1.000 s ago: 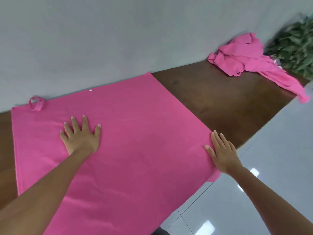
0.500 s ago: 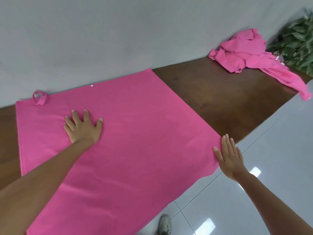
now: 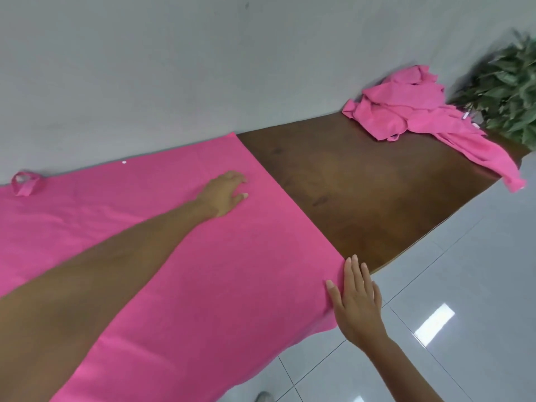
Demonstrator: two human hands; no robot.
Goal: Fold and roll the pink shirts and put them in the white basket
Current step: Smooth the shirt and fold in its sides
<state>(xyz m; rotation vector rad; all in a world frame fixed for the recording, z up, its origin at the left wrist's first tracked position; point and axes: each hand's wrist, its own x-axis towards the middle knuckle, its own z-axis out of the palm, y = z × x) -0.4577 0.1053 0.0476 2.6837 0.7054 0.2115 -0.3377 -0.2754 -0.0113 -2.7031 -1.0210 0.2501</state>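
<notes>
Both hands [image 3: 223,194] [image 3: 355,306] flat, pressing pink shirt [image 3: 179,271]

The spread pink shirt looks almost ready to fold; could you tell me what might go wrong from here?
The spread pink shirt hangs over the wooden table edge near the right hand, so it may slide off when the hand lifts. The left hand smoothing toward the right edge could push in wrinkles. The crumpled pink pile trails over the far edge and might slip down.
</notes>
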